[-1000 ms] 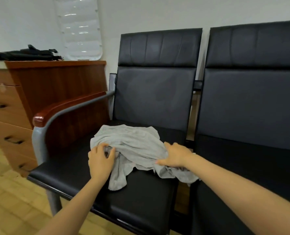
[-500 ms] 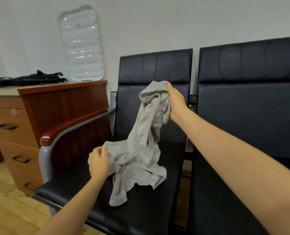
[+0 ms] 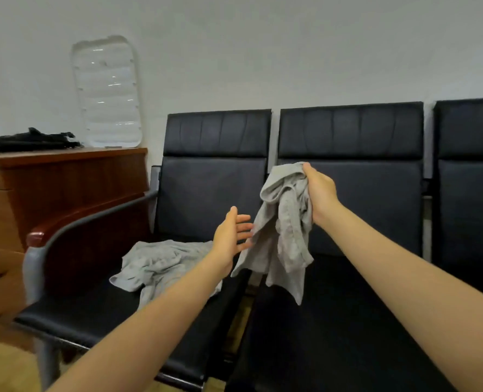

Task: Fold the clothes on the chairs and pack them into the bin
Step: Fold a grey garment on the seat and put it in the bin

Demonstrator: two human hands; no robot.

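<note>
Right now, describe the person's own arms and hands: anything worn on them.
Both forearms are bare right to the frame edge: no sleeves show. The left hand and right hand wear no gloves, and no watch, bracelet or ring is visible on wrists or fingers.

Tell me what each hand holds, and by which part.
Right hand grips the hanging grey garment by its bunched top end. Left hand is open, holding nothing.

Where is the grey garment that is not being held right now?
In the head view, the loose grey garment lies crumpled on the seat of the leftmost chair, beside the wooden armrest and below the open left hand.
</note>
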